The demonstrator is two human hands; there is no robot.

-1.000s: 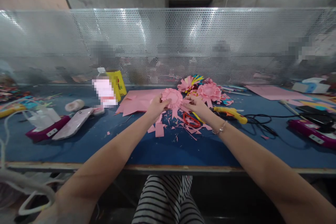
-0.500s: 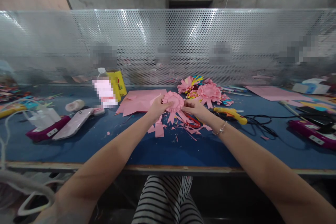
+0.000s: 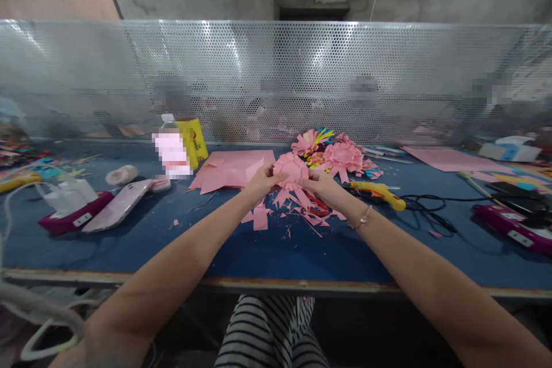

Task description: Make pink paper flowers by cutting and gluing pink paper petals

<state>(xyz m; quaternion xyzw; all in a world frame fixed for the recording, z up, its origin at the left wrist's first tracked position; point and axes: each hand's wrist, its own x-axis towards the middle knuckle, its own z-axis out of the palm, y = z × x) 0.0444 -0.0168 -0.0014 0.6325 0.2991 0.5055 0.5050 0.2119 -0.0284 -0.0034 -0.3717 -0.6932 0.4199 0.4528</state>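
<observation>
Past the middle of the counter (image 3: 267, 261), toward its far edge, the left hand (image 3: 261, 179) pinches the left rim of the pink rosette (image 3: 291, 167); squeezing hard could crush its pleats. Its tails (image 3: 297, 198) might snag on the red handle (image 3: 319, 206). The right hand (image 3: 319, 184) grips the lower right rim; tugging could tear it. Since a second ago, the rosette has shifted right, tails spreading wider.

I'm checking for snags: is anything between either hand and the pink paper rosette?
Nothing visible. The left hand and right hand both touch the pink paper rosette directly. Pink scraps lie on the tabletop.
</observation>
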